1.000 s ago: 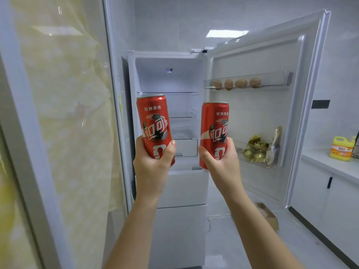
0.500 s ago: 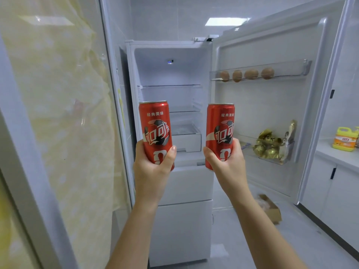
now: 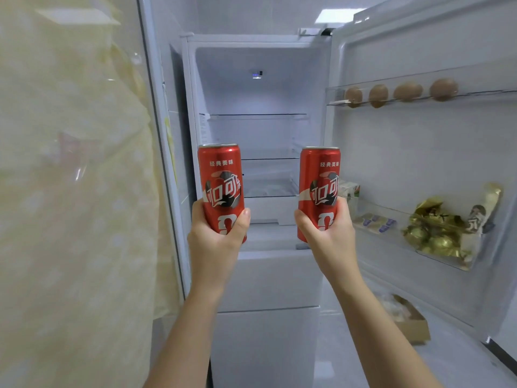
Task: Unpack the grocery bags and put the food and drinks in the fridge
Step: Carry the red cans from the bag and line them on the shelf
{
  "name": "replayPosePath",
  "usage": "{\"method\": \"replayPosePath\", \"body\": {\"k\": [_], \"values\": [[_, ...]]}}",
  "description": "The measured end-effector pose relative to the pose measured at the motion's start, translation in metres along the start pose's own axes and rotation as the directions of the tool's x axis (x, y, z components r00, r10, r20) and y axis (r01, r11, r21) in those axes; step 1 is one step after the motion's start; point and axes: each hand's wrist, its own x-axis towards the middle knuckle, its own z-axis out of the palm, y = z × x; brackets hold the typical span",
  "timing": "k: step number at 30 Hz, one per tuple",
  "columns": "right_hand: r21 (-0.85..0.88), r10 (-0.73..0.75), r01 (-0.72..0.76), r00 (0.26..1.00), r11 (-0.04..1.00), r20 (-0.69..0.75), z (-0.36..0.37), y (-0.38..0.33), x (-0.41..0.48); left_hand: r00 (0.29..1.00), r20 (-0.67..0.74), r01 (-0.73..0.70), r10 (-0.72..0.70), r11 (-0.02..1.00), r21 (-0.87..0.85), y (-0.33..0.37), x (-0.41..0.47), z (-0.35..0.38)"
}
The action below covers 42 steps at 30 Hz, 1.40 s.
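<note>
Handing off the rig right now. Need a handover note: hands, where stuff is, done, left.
Left hand grips the left can, upright. Right hand grips the right can, upright. Both red cans are held in front of the open fridge, not yet inside.
Done: eggs sit in the upper door rack; gold-wrapped sweets in the lower door bin.
Left: put both cans in the fridge. Grocery bags are not in view.
</note>
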Motion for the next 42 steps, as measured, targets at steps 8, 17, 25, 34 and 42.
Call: {"method": "replayPosePath", "body": {"k": [8, 17, 25, 34, 42], "values": [[0.026, -0.004, 0.002, 0.998, 1.000, 0.067, 0.032, 0.055, 0.099, 0.997, -0.068, 0.025, -0.022, 0.998, 0.051, -0.052, 0.071, 0.050], [0.110, 0.015, -0.030, 0.991, 0.993, 0.132, 0.068, 0.111, 0.164, 0.991, -0.130, 0.057, -0.045, 0.994, 0.090, -0.107, 0.130, 0.083], [0.120, 0.051, -0.069, 0.987, 0.990, 0.150, 0.121, 0.172, 0.228, 0.990, -0.124, 0.071, -0.061, 0.994, 0.083, -0.174, 0.201, 0.107], [0.065, 0.058, -0.067, 0.990, 0.996, 0.129, 0.205, 0.228, 0.320, 0.993, -0.092, 0.083, -0.077, 0.994, 0.064, -0.253, 0.325, 0.137], [0.078, 0.024, -0.030, 0.996, 0.996, 0.087, 0.264, 0.259, 0.379, 0.995, -0.062, 0.079, -0.079, 0.997, 0.002, -0.296, 0.404, 0.159]]}}
